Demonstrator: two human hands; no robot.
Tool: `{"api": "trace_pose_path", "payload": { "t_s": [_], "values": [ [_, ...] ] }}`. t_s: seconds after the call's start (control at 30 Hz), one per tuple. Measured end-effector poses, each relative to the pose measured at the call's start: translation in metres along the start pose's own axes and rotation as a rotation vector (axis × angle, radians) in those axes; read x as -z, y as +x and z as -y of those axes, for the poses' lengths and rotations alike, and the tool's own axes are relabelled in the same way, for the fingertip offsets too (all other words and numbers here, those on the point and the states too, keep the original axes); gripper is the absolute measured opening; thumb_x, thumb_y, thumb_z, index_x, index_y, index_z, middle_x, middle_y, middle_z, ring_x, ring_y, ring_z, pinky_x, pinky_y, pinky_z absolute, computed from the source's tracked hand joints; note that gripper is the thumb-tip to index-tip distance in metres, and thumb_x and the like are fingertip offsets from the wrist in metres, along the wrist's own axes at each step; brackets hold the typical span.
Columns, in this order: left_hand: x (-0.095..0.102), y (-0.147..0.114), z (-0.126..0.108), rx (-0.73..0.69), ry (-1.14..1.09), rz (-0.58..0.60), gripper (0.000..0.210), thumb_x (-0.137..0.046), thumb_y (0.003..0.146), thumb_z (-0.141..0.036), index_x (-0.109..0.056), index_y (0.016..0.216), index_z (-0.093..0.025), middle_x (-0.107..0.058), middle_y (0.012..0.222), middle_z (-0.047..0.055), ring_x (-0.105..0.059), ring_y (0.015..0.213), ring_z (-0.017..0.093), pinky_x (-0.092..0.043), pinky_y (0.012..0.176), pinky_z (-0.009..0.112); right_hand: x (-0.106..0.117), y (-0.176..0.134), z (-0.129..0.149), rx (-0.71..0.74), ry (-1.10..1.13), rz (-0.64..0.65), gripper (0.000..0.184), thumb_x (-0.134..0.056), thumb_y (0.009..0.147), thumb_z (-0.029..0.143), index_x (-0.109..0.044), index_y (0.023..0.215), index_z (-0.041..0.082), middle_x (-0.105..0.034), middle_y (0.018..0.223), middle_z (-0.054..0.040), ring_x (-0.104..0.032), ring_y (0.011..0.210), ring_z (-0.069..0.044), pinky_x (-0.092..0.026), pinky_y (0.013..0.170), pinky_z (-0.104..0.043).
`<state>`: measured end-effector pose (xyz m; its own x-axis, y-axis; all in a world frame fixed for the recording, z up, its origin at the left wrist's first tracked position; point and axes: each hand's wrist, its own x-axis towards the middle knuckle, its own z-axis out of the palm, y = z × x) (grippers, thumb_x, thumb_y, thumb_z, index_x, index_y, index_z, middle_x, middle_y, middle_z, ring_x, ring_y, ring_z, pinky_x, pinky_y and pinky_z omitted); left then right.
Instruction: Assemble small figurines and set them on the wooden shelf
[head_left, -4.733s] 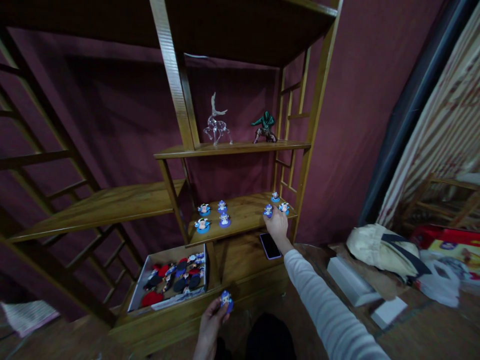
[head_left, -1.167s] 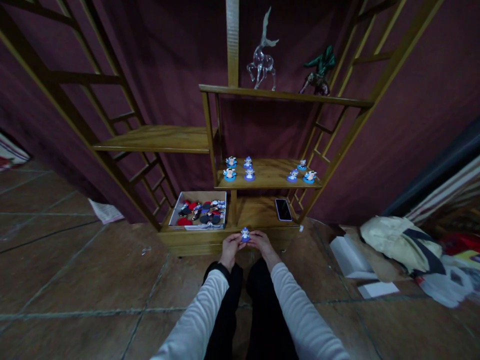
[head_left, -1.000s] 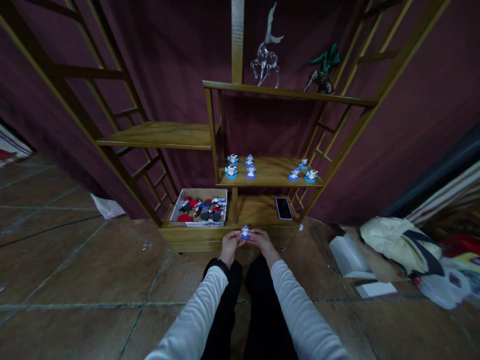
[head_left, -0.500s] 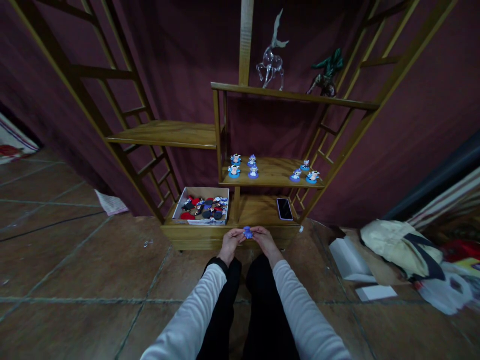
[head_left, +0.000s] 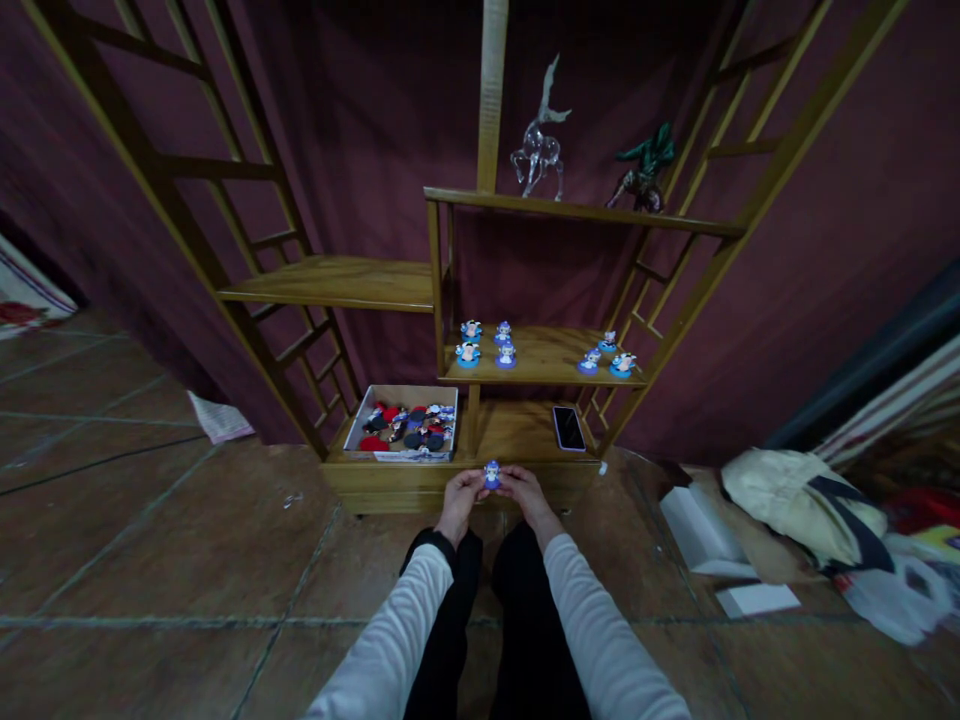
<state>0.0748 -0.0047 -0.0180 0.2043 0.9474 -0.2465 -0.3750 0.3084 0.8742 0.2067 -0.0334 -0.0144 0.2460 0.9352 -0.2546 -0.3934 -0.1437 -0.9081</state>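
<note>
Between my two hands is a small purple figurine point(head_left: 491, 476), upright, its white front toward me. My left hand point(head_left: 461, 497) pinches its left side, and my right hand point(head_left: 526, 490) pinches its right side. Both hands are in front of the low edge of a wooden shelf unit point(head_left: 390, 486). Several similar figurines on round bases stand on the middle shelf, among them a purple one point(head_left: 505, 355) on the left and a blue-based one point(head_left: 622, 365) at the right end. An open cardboard box point(head_left: 361, 418) at left holds a jumble of red, black and blue figurines.
A phone point(head_left: 569, 428) lies on the bottom shelf. Above are a clear deer statuette point(head_left: 538, 150) and a dark green figure point(head_left: 645, 168). On the floor at right are white boxes point(head_left: 701, 530), a cream bag point(head_left: 780, 495) and a plastic bag point(head_left: 900, 590).
The purple figurine has turned between my fingers, so its white front now shows. Both hands sit slightly lower in view, as the whole scene has shifted down a little.
</note>
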Motion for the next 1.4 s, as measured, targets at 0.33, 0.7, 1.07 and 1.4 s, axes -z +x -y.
{"api": "trace_pose_path", "payload": {
  "t_s": [0.33,0.7,1.07,1.4],
  "values": [
    [-0.001,0.004,0.008,0.0,0.103,-0.024,0.013,-0.068,0.064,-0.021,-0.063,0.07,-0.011,-0.063,0.064,0.002,-0.057,0.054,0.009,-0.048,0.055,0.021,-0.001,-0.001,-0.002,-0.012,0.024,-0.001,0.038,-0.078,0.044,0.038,-0.061,0.068,0.016,-0.063,0.06,-0.0008,-0.06,0.053,-0.015,-0.05,0.057,-0.03],
    [-0.012,-0.01,0.004,-0.359,0.956,-0.055,0.013,-0.048,0.08,-0.016,-0.056,0.091,-0.017,-0.064,0.082,0.005,-0.061,0.078,0.017,-0.045,0.073,0.028,0.004,0.004,-0.008,0.013,0.025,0.036,0.027,-0.076,0.046,0.032,-0.06,0.062,0.018,-0.064,0.066,0.0004,-0.059,0.066,-0.015,-0.047,0.066,-0.029],
    [-0.024,-0.034,-0.02,-0.512,1.596,0.1,0.027,-0.034,0.09,-0.023,-0.041,0.115,-0.02,-0.053,0.106,0.01,-0.06,0.083,0.018,-0.045,0.069,0.028,0.009,0.003,-0.004,0.052,0.1,0.062,0.021,-0.071,0.051,0.022,-0.062,0.07,0.02,-0.065,0.072,0.001,-0.06,0.074,-0.016,-0.047,0.074,-0.03],
    [-0.023,-0.038,-0.024,-0.676,1.796,0.169,0.034,-0.035,0.086,-0.011,-0.038,0.12,-0.018,-0.052,0.106,0.012,-0.055,0.094,0.02,-0.043,0.079,0.032,0.011,0.0,-0.002,0.046,0.139,0.063,0.023,-0.07,0.052,0.018,-0.064,0.074,0.021,-0.066,0.077,0.002,-0.06,0.076,-0.016,-0.048,0.076,-0.03]
  ]
}}
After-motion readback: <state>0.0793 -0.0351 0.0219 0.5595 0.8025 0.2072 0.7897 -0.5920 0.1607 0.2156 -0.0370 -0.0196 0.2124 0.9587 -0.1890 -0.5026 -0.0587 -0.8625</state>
